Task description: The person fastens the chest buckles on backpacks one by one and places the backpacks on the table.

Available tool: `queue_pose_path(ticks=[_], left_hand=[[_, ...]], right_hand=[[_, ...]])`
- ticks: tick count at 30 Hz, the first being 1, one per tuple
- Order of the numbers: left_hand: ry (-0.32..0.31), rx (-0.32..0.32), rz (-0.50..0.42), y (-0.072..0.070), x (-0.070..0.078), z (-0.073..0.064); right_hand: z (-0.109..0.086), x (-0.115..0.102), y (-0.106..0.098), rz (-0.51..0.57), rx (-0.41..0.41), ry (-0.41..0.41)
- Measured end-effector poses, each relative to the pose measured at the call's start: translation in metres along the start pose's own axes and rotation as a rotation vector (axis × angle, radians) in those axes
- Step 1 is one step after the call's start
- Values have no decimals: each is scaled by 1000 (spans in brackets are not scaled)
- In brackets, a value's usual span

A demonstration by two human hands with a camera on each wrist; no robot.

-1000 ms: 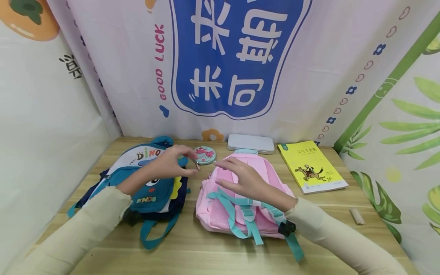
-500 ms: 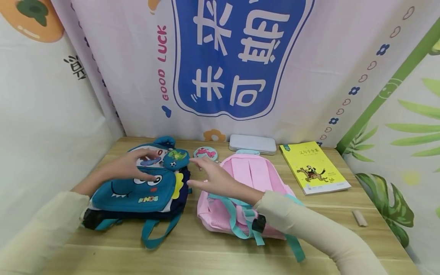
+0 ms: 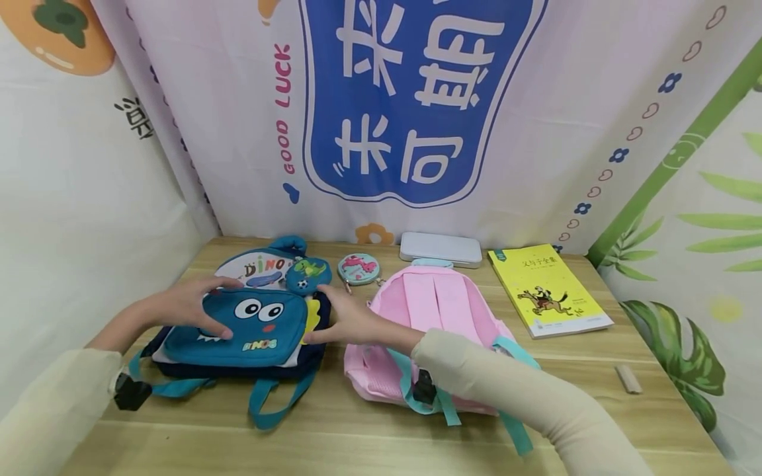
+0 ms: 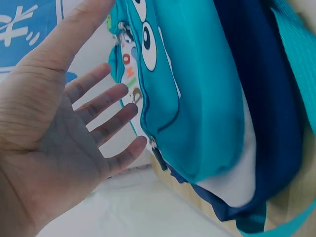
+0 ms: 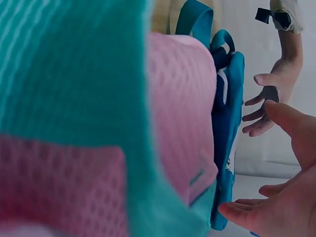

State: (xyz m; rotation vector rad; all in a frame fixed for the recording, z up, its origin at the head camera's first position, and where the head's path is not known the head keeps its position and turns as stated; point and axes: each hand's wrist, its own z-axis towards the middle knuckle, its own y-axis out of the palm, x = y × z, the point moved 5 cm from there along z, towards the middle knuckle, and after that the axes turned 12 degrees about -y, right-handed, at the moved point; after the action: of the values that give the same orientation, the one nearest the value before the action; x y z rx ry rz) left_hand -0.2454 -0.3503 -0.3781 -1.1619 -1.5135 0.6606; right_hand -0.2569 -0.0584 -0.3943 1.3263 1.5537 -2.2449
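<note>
Your left hand (image 3: 181, 308) and right hand (image 3: 354, 321), fingers spread, hover near opposite sides of the teal-and-navy fabric dinosaur backpack (image 3: 256, 330); a pink fabric backpack (image 3: 443, 294) lies beside it.

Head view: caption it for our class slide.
Left hand and right hand near a blue dinosaur backpack, a pink backpack alongside.

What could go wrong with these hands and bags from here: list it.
1. The right sleeve crosses over the pink backpack, so the black wrist camera might snag a teal strap.
2. The right hand is close to the round blue pouch and may bump it.
3. Neither that hand nor the left hand grips the blue backpack; an uneven hold could tilt it.
</note>
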Motion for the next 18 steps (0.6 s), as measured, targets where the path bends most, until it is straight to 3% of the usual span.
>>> queue_pose_path(ticks=[7,14,18], left_hand=[[-40,-20,-29,1,-21,-9],[-70,-17,-20,-1,-34,-15],[-82,-17,-9,0,-39,-17]], right_hand=[[3,1,17,76,-28,9],[1,11,22,260,9,129],[0,17,24,271,6,188]])
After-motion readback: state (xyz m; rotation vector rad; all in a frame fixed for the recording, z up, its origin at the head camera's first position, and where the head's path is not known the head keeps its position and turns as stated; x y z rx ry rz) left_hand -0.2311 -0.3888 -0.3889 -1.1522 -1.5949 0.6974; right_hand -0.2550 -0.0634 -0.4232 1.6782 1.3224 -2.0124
